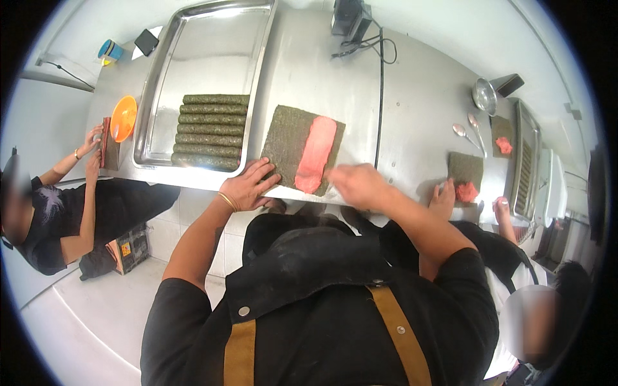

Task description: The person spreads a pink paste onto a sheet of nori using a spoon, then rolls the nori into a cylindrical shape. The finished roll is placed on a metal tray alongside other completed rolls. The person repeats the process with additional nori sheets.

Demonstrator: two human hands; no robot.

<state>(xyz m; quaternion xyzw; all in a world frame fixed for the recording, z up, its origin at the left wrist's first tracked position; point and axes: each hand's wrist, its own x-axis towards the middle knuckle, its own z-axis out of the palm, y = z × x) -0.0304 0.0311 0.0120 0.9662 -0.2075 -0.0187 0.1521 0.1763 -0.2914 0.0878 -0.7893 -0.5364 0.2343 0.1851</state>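
Observation:
A dark green nori sheet [286,138] lies on the steel table in front of me. Along its right part runs a long band of pink paste [317,147], smoothed at the far end and lumpier near the table's edge. My left hand [250,185] rests with fingers spread at the sheet's near left corner. Over the sheet's near right edge, my right hand [360,185] is closed beside the paste. Whatever it grips is hidden by the fingers and the paste. Left of the sheet, a large steel tray [212,55] holds several finished nori rolls [211,128] in a stack of rows.
An orange bowl [123,118] stands left of the tray, near a co-worker's hands [92,147]. At right, another person's hand [443,198] touches a nori sheet [465,168] with pink paste. Spoons [475,132], a steel bowl [484,96] and a black device with cable [351,20] lie farther back.

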